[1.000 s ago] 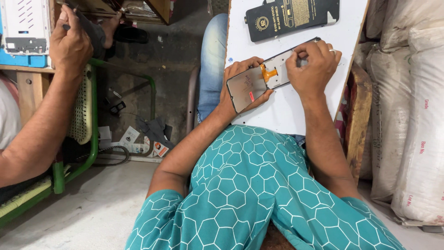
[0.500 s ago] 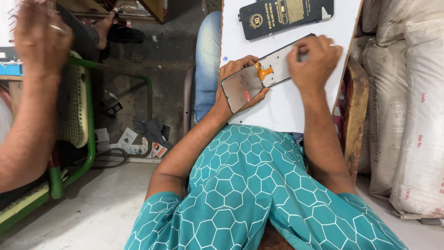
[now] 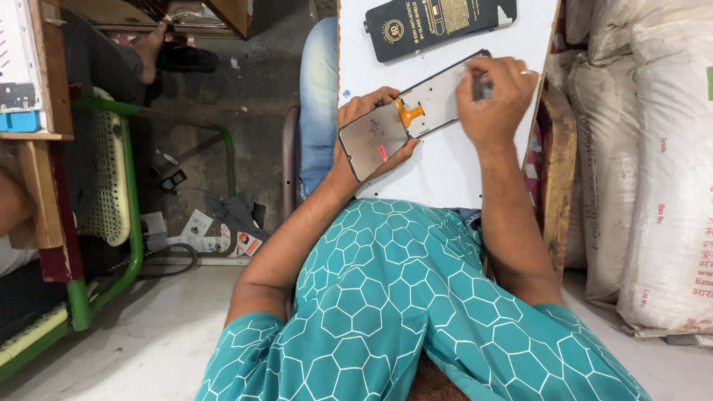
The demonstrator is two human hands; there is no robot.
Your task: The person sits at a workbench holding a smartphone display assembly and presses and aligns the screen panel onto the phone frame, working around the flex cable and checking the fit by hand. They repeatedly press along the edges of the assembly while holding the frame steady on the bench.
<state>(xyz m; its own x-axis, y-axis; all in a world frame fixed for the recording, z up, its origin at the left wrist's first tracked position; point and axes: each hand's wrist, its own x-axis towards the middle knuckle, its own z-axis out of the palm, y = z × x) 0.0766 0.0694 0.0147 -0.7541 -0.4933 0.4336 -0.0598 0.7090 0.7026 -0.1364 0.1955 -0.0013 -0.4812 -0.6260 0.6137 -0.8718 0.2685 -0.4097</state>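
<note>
Clearly the work here is on a phone screen panel [image 3: 411,122], lying face down and aslant on a white board [image 3: 445,171] that rests across the person's lap. The left hand [image 3: 365,119] is closed around the panel's near end, thumb on one long edge and fingers curled under the other, so the piece is clamped — not merely steadied. An orange flex cable [image 3: 408,113] sits at the panel's middle, just beside that thumb. The right hand [image 3: 496,100] is bent over the far end with fingertips pinched together on something small and dark at the panel's corner; whether it is a tool or a part of the panel cannot be told.

To do this step well, I judge the left hand's clamp should hold firm on the edges only, keeping off the flex cable, which looks thin and easily creased. The right hand's pinch wants small, level pressure at the corner — prying upward could bend or crack the thin panel.

A black flat package [image 3: 438,26] lies on the board beyond the panel, well apart from both hands. White sacks [image 3: 653,163] stand to the right, and a green chair [image 3: 111,186] to the left.
</note>
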